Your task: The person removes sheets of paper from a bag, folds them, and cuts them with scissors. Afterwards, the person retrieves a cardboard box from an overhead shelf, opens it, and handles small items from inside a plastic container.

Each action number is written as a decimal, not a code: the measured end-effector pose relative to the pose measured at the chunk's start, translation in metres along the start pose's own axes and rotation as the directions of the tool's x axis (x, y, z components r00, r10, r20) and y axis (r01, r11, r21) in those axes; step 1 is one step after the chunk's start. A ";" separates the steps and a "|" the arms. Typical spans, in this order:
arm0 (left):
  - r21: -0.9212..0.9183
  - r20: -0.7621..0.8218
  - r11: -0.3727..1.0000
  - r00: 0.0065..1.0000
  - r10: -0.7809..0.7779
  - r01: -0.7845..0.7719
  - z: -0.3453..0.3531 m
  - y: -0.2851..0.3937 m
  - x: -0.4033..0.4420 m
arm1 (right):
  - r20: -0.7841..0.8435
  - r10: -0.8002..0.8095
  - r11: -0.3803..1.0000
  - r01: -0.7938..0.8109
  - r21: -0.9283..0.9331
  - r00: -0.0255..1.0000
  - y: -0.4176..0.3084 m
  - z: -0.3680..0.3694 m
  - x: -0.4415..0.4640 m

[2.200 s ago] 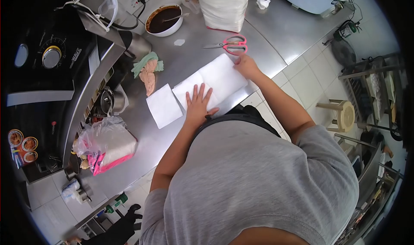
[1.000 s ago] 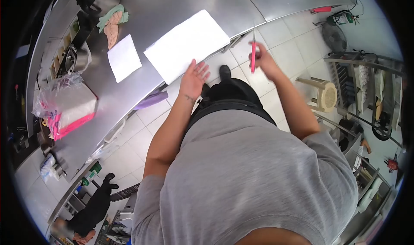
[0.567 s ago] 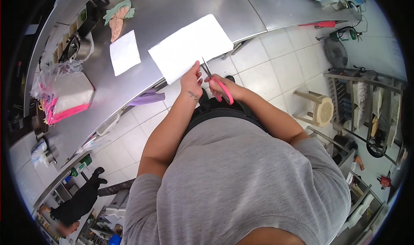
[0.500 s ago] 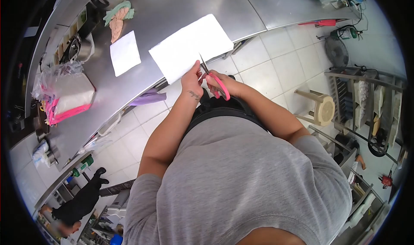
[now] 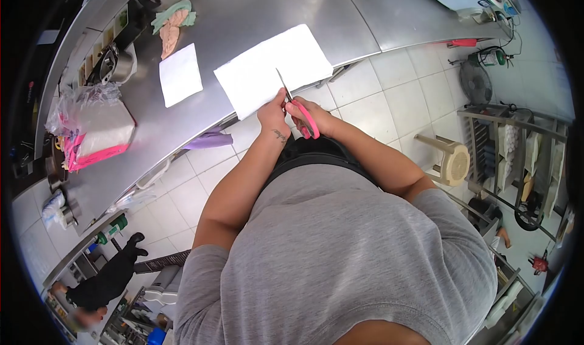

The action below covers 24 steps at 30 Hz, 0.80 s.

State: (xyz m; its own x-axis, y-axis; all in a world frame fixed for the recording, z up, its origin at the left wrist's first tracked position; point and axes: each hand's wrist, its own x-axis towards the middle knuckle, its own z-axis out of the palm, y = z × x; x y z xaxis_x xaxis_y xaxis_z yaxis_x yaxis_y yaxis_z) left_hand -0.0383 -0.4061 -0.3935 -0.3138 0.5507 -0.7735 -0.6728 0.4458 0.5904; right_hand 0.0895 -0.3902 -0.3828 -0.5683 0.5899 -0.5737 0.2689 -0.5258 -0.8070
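The right hand (image 5: 317, 115) grips pink-handled scissors (image 5: 313, 124), blades directed towards the large white sheet (image 5: 271, 68). The left hand (image 5: 272, 112) is curled beside the blades; I cannot tell whether it grasps anything. The large sheet lies on the steel table (image 5: 347, 26).

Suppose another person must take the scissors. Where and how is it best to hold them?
Probably by the pink handles of the scissors, coming from the wearer's side. The rounded ends stick out past the right hand toward the wearer, while the metal blades point away, toward the larger white sheet. That hand covers part of the handles, so it may need to loosen.
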 end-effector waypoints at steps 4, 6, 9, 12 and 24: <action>-0.011 -0.028 0.999 0.999 -0.034 0.034 -0.001 0.001 0.004 | 0.012 0.025 0.999 -0.025 0.022 1.000 -0.004 0.000 0.000; 0.019 -0.032 0.999 0.999 -0.039 0.040 -0.001 0.002 0.006 | 0.010 0.032 0.999 -0.032 0.005 0.999 -0.006 0.000 -0.001; 0.019 -0.037 0.999 0.998 -0.041 0.042 -0.001 0.004 0.007 | -0.020 0.007 1.000 -0.008 -0.011 1.000 -0.006 0.002 -0.001; 0.015 -0.023 0.999 0.998 -0.052 0.052 -0.002 0.005 0.008 | -0.051 -0.009 1.000 0.008 -0.018 0.999 -0.006 0.004 -0.001; 0.061 -0.065 0.992 0.992 -0.104 0.108 -0.001 0.007 0.010 | -0.031 0.047 0.996 -0.044 0.072 0.998 -0.013 0.003 0.008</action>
State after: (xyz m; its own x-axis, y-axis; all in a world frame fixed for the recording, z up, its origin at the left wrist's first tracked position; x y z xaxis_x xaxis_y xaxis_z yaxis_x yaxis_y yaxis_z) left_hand -0.0468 -0.3984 -0.3969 -0.2845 0.4546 -0.8440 -0.6604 0.5453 0.5163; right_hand 0.0787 -0.3808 -0.3767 -0.5310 0.5833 -0.6147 0.2374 -0.5939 -0.7687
